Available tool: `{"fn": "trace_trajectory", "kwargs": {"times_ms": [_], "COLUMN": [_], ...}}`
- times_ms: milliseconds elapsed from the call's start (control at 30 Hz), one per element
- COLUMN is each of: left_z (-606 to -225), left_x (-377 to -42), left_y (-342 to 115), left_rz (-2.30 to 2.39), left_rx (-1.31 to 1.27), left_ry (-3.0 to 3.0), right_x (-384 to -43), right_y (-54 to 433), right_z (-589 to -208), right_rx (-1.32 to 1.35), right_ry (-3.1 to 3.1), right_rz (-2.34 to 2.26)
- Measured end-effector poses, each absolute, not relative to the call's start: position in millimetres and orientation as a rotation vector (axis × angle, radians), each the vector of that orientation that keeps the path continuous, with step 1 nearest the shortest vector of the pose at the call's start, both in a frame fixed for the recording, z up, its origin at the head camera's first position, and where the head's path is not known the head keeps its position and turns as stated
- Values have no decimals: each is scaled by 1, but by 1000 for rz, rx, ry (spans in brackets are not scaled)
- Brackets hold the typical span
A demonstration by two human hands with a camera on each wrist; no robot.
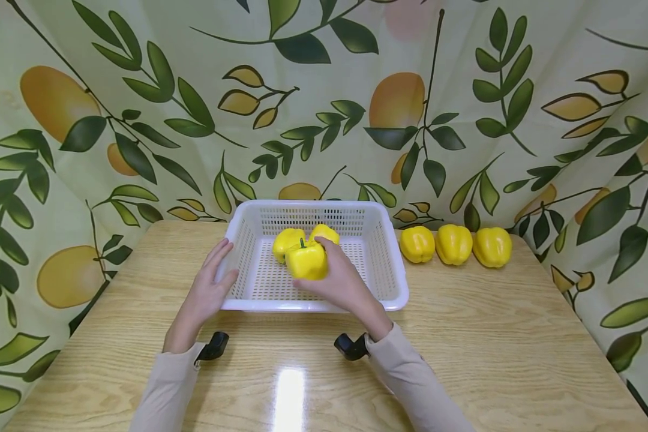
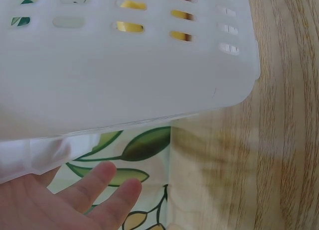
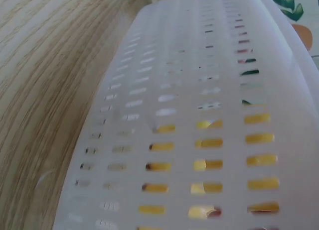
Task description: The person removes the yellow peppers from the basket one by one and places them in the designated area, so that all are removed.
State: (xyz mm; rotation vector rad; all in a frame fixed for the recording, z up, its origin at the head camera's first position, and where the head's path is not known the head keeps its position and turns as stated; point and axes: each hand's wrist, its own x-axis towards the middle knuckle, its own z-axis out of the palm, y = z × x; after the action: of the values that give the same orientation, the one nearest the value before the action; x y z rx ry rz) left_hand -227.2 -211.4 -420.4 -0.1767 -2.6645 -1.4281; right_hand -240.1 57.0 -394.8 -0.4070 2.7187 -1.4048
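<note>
A yellow bell pepper (image 1: 306, 261) with a green stem is in my right hand (image 1: 337, 279), gripped from its right side over the white basket (image 1: 237, 304). Two other yellow peppers (image 1: 288, 242) lie on the basket floor just behind it, partly covered by the held one. My left hand (image 1: 207, 288) rests at the basket's left rim, its fingers fairly straight along the outside. In the left wrist view, extended fingers (image 2: 119, 202) show beside the basket wall (image 2: 124, 85). Through the slots of the basket wall (image 3: 184, 155), yellow shows in the right wrist view; the right hand is hidden there.
Three more yellow peppers (image 1: 453, 245) stand in a row on the wooden table (image 1: 491, 336), right of the basket. A curtain (image 1: 324, 84) printed with leaves and fruit hangs behind the table. Black wrist devices (image 1: 351, 347) sit at both sleeve cuffs.
</note>
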Motion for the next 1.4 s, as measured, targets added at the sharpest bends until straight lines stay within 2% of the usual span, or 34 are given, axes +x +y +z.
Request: {"fn": "trace_trajectory", "kwargs": {"times_ms": [767,1400], "left_z": [-423,-422], "left_x": [-228,-228], "left_y": [-212,-211], "left_rz": [-1437,-1441], "left_rx": [-168,-155], "left_ry": [-2669,-2677], "right_x": [-230,-219], "right_y": [95,142], "right_z": [-396,-379], "right_rx": [-308,-227], "right_ry": [2744,2741], "right_rz": [-1524,-1584]}}
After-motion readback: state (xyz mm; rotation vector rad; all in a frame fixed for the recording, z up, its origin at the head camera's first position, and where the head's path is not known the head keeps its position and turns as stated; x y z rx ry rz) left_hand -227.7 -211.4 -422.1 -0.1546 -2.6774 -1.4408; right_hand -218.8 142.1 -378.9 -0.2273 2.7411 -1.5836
